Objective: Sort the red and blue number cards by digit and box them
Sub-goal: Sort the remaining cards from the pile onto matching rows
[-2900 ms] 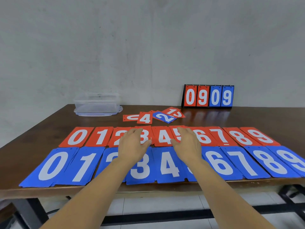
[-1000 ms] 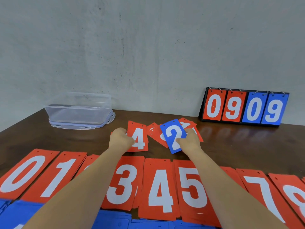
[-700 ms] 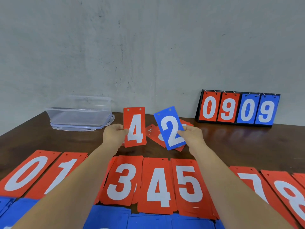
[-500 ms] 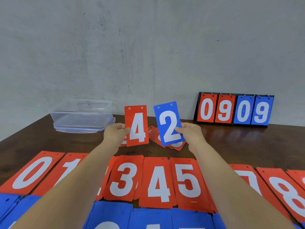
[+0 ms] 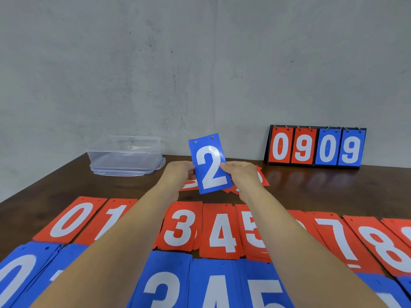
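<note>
Left hand point(image 5: 178, 172), right hand point(image 5: 242, 174) pinch blue 2 card point(image 5: 210, 167) — by side edges

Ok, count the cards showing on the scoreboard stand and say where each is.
4, side by side on the stand by the wall: red 0 at left, red 9, blue 0, blue 9 at right. More may hang hidden behind them.

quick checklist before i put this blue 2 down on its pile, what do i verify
1. Grip on blue 2 card by left hand and right hand: ok.
2. Digit faces the camera and reads clearly: ok.
3. Only one card in hand: cannot tell; red shows through its top hole.
4. Blue 2 pile in sight: not ok; left forearm covers that spot in the blue row.
5. Loose red cards beyond the hands sorted: not ok.
</note>
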{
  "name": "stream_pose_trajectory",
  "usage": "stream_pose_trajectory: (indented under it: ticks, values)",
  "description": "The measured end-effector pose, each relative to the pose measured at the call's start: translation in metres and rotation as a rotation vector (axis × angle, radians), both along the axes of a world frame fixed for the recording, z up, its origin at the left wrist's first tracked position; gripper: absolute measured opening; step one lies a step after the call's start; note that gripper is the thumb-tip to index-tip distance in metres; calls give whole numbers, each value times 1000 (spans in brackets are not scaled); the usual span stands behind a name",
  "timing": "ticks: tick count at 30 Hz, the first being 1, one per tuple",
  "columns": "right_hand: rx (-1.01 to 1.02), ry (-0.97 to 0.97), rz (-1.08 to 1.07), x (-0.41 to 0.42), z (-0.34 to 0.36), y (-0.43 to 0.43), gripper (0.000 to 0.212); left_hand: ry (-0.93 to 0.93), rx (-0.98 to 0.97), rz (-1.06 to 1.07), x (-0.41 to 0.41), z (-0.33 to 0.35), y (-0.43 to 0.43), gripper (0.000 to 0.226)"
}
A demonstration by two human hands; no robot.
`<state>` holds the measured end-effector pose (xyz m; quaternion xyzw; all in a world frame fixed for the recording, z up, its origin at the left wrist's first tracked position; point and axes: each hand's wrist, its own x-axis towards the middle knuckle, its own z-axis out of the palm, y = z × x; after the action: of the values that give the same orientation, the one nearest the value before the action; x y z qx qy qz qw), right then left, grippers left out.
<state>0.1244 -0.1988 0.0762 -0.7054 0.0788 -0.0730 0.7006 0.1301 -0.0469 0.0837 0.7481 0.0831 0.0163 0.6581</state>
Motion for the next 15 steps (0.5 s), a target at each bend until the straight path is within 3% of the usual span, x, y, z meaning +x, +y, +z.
stream_pose_trajectory:
  ticks: [5, 10, 15]
  values:
    - [-111, -82, 4, -12, -2, 10, 15, -174, 185, -48, -18, -7, 10, 12]
    - [-121, -167, -62, -25, -7, 11, 4, -175, 202, -23, -33, -11, 29, 16]
    - [-251, -140, -85, -43, -16, 8, 36, -137, 198, -67, -50, -13, 49, 18]
